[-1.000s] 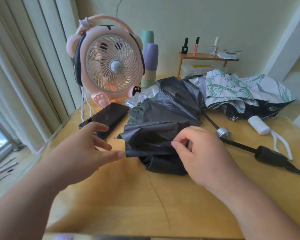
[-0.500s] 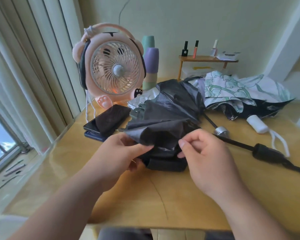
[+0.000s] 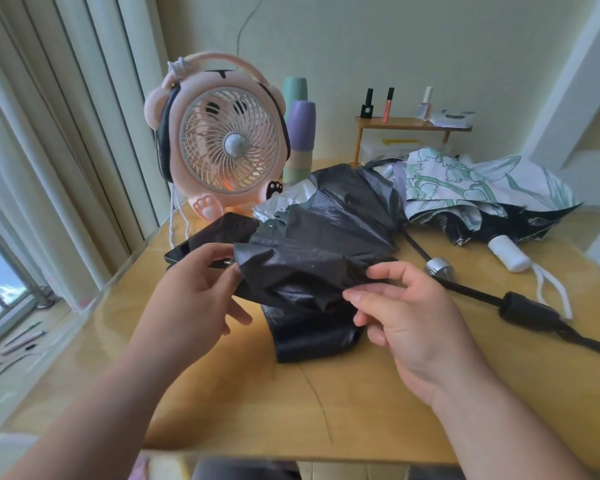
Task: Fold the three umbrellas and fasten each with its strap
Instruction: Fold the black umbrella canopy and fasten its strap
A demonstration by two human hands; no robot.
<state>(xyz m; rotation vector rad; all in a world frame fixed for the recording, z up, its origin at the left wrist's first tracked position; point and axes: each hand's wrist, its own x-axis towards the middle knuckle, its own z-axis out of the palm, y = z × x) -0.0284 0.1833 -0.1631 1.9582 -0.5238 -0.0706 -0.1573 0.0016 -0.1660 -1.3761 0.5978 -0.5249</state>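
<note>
The left hand (image 3: 201, 289), open and clear a second before, had pinched one black umbrella (image 3: 319, 244) flap, and the right hand (image 3: 409, 317) pinched the flap's other end. The canopy lay loose on the table (image 3: 257, 393) before the fan (image 3: 229, 147). I judged this early pleat-smoothing, with the strapping still ahead.

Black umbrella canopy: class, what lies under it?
Beneath the black umbrella canopy, silver fabric peeks out at the far edge; a black shaft emerges right. Anything else is covered.
</note>
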